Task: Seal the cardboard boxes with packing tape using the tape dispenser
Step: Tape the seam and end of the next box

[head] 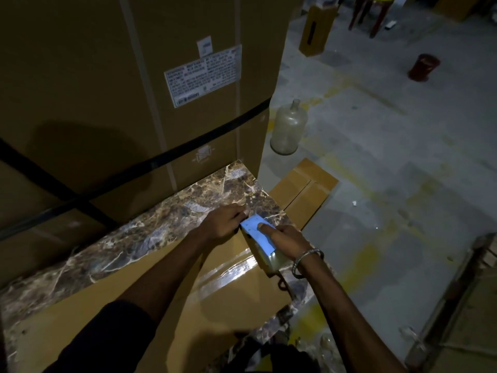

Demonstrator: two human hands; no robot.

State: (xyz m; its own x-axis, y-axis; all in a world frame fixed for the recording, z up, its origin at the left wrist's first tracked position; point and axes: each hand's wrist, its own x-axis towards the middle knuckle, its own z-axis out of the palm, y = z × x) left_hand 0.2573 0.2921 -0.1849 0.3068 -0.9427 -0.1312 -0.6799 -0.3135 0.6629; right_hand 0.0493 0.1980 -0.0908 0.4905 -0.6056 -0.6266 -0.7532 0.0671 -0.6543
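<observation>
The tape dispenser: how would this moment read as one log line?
right hand grips tape dispenser | left hand at box far edge | tape strip along seam

The box (150, 300) under my arms is plain matt cardboard, with a glossy clear tape strip (228, 273) shining across it. The worktop (161, 224) is polished brown marble, veiny and smooth. My tape dispenser (259, 235) looks like pale blue plastic, and my bracelet (306, 262) is shiny metal.
</observation>
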